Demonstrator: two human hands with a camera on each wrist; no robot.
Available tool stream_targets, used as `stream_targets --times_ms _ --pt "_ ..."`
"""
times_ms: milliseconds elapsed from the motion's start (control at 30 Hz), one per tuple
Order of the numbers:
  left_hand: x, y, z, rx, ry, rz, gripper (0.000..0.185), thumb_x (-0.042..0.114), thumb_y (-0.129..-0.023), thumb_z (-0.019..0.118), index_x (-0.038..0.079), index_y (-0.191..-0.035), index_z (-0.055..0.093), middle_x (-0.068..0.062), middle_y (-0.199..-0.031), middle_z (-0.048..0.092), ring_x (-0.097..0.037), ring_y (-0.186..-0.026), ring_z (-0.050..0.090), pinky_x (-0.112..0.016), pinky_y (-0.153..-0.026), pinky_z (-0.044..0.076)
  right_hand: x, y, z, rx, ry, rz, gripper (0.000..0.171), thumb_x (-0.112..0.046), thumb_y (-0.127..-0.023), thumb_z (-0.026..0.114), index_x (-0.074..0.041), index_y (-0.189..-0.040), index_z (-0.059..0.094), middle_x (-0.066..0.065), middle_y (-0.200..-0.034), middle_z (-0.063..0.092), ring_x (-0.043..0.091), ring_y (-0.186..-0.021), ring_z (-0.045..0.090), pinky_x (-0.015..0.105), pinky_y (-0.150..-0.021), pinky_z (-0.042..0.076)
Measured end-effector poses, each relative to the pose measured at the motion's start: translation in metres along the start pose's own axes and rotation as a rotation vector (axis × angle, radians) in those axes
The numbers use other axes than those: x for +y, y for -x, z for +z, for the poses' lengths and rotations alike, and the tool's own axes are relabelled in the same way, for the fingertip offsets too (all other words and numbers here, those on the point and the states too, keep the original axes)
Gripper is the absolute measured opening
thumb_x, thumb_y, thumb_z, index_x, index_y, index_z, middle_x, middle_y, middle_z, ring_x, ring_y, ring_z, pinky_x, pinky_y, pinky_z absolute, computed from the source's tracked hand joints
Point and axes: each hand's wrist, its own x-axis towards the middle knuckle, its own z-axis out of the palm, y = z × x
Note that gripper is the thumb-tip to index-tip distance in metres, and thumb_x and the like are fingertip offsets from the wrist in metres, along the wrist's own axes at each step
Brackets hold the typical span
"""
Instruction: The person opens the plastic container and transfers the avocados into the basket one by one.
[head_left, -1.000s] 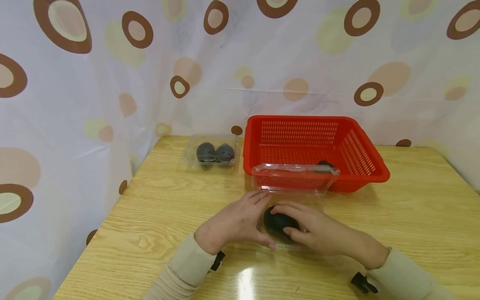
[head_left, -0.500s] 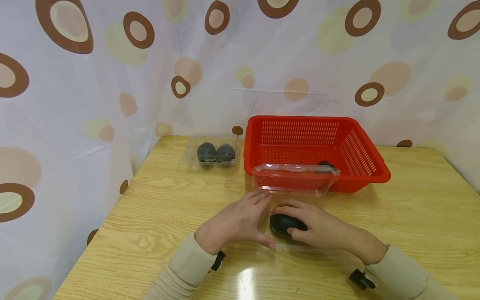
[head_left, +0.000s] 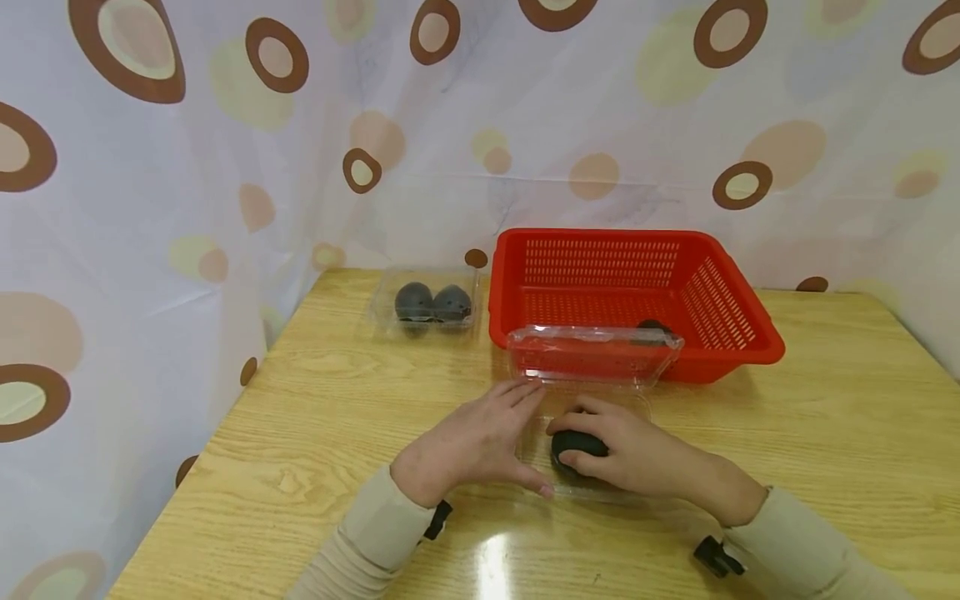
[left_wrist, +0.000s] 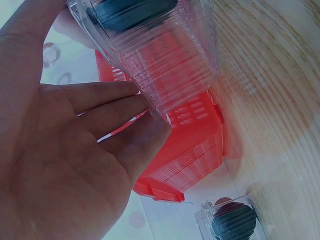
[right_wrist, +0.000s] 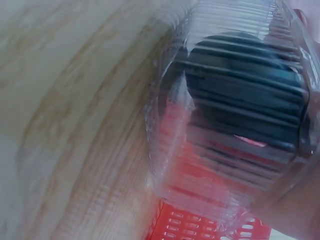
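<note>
Right hand [head_left: 637,450] grips a dark oval object [head_left: 576,442] within the clear clamshell [left_wrist: 172,70] beneath. Left hand [head_left: 480,442], fingers straight, touches the clamshell's edge.

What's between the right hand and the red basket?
Back edge of the clear container, then its raised lid, seen in the head view between the right hand and the red basket.

Open clamshell [head_left: 592,493]: on the table [head_left: 300,467], before me.
Avocado [head_left: 581,445]: inside it, in my right hand [head_left: 630,450].
My left hand [head_left: 480,440]: at the open clamshell's left side.
Lid [head_left: 596,333]: at the clamshell's back, in front of the basket [head_left: 738,354].
Basket: behind, another avocado [head_left: 652,324] towards its front right.
Far clamshell [head_left: 384,308]: left of the basket, avocados [head_left: 414,300] inside.
</note>
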Motion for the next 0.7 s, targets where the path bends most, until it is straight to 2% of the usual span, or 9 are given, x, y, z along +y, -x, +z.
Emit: stream_targets --times_ms 133,333,567,700 --pt "-0.0003 -0.0003 -0.0005 -0.005 -0.013 0.001 0.117 0.075 -0.073 0.069 0.005 -0.157 0.025 -0.008 -0.164 0.027 -0.025 -0.151 0.027 -0.035 -0.122 0.03 -0.0019 -0.0013 0.0013 0.002 0.026 0.002 0.034 -0.042 -0.094 0.065 -0.025 -0.123 0.066 -0.005 -0.116 0.058 0.013 -0.098 0.057 0.037 -0.083 0.053" --pt "-0.0004 0.0 -0.0012 -0.012 -0.011 -0.011 0.117 0.074 -0.073 0.069 0.007 -0.157 0.024 -0.008 -0.164 0.026 -0.024 -0.151 0.025 -0.035 -0.122 0.03 -0.0082 -0.0049 -0.0005 -0.043 -0.006 -0.003 0.036 -0.032 -0.092 0.07 -0.02 -0.125 0.065 -0.006 -0.126 0.063 0.019 -0.114 0.061 0.048 -0.095 0.053" --pt "-0.0006 -0.0001 -0.0006 -0.014 -0.002 -0.013 0.116 0.074 -0.073 0.069 0.007 -0.157 0.025 -0.007 -0.164 0.027 -0.023 -0.151 0.026 -0.035 -0.122 0.03 -0.0072 -0.0059 -0.0004 -0.056 -0.035 -0.044 0.032 -0.026 -0.092 0.07 -0.02 -0.123 0.067 -0.009 -0.119 0.066 0.01 -0.106 0.061 0.039 -0.091 0.054" --pt "-0.0004 0.0003 -0.001 -0.014 0.003 -0.016 0.115 0.073 -0.073 0.07 0.007 -0.157 0.026 -0.007 -0.164 0.028 -0.024 -0.151 0.026 -0.035 -0.122 0.03 -0.0042 -0.0056 -0.0006 -0.043 -0.019 -0.083 0.03 -0.026 -0.092 0.07 -0.02 -0.122 0.068 -0.009 -0.12 0.065 0.011 -0.108 0.062 0.042 -0.093 0.055"
